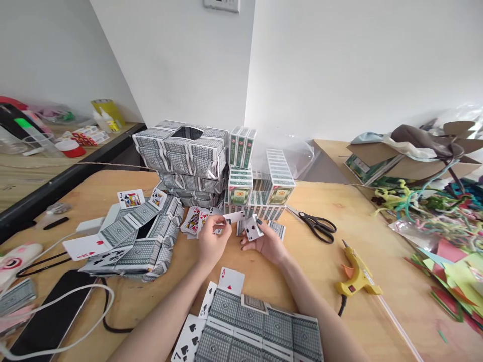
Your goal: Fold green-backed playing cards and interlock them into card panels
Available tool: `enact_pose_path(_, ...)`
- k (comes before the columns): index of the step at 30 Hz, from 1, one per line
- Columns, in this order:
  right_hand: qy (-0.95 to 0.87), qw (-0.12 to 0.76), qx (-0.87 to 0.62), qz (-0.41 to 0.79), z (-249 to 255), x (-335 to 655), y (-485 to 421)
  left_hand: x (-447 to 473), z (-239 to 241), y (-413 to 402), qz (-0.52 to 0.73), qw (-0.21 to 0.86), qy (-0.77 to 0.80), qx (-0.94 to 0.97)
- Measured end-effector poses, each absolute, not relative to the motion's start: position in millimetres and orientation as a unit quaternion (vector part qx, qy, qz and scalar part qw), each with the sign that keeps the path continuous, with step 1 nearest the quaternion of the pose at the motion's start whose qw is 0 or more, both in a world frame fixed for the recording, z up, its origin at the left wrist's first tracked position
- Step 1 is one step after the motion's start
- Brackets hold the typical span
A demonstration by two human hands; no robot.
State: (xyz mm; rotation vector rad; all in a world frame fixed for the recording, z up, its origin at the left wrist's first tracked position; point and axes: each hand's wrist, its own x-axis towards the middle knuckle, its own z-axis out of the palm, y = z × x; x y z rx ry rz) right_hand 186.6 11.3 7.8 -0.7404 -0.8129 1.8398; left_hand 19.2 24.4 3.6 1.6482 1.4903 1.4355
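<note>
My left hand [214, 240] pinches one playing card [234, 216] by its edge, between thumb and fingers. Close beside it, my right hand [267, 240] grips a small stack of playing cards [252, 228], with a spade face showing. Face-down cards [278, 230] lie on the table behind my right hand, and face-up cards [193, 221] lie left of my left hand. Nearest me, between my forearms, is a panel of joined cards [256, 329], grey backs up. An ace of diamonds [231, 280] and a seven of spades [187, 339] stick out at its edges.
Card-covered boxes [181, 156] are stacked at the back, beside boxed card decks [279, 176]. A card-covered piece [143, 246] sits left. Scissors [317, 226] and a yellow glue gun [356, 274] lie right. A phone [53, 311] and cables occupy the left front; craft scraps [449, 271] the far right.
</note>
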Motion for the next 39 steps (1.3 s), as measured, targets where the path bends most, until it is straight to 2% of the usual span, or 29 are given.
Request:
enact_pose_path(5,-0.338,0.525,-0.321,0.712,9,186,12,22,11,19,0.449,0.278,0.463,0.712)
enact_pose_path(11,-0.367,0.510,-0.364,0.687,7,184,12,24,13,16,0.399,0.242,0.401,0.789)
enact_pose_path(19,-0.380,0.496,-0.386,0.678,4,182,12,22,13,16,0.390,0.242,0.378,0.804)
enact_pose_path(25,-0.344,0.538,-0.365,0.678,5,180,13,25,5,18,0.475,0.309,0.430,0.702)
enact_pose_path(32,-0.354,0.518,-0.371,0.685,5,181,12,23,9,18,0.404,0.283,0.440,0.750)
enact_pose_path(39,-0.380,0.508,-0.400,0.661,-2,183,13,23,7,19,0.394,0.283,0.425,0.764)
